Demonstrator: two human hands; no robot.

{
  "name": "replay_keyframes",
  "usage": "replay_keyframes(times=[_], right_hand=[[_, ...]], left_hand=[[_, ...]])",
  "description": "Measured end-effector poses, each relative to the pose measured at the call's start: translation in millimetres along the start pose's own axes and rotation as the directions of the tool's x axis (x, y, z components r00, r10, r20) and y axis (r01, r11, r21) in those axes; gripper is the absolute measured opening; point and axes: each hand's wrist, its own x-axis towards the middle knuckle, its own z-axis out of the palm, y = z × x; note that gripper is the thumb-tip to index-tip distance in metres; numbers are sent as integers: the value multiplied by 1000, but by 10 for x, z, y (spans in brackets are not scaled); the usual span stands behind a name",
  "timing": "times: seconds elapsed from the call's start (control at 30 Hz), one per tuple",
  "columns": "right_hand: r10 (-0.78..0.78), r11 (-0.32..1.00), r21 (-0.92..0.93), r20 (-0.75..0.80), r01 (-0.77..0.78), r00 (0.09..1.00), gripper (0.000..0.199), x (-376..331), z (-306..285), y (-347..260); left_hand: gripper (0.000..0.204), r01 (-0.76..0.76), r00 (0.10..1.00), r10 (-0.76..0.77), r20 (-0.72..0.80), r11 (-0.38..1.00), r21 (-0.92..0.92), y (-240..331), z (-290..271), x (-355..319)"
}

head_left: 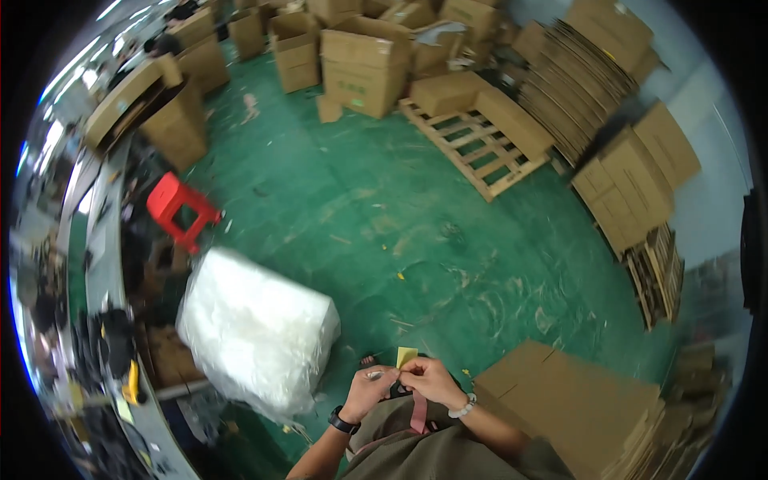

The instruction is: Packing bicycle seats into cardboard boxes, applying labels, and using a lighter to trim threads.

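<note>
Readable text: none | green print (352, 89) on cardboard carton (364, 64): too blurred to read

Boxes (364, 70) stand at twelve o'clock, a wooden pallet (472, 142) at half past one, flat cardboard (568, 392) at four, a plastic-wrapped white bundle (256, 328) at eight, a red stool (178, 206) at nine.

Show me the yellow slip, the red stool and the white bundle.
Yellow slip (406, 357), head view, middle of its face.
Red stool (166, 194), head view, its seat.
White bundle (254, 330), head view, its middle.
</note>
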Motion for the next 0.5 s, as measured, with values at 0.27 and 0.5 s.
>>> replay_keyframes(times=[0.27, 0.5], right_hand=[[29, 986, 168, -159, -2, 987, 8, 1126, -1144, -287], [208, 594, 769, -429, 235, 879, 10, 2943, -3019, -677]], left_hand=[[27, 28, 999, -39, 26, 941, 338, 719, 500, 1696], [24, 17, 979, 30, -201, 974, 227, 1816, 1027, 3493]])
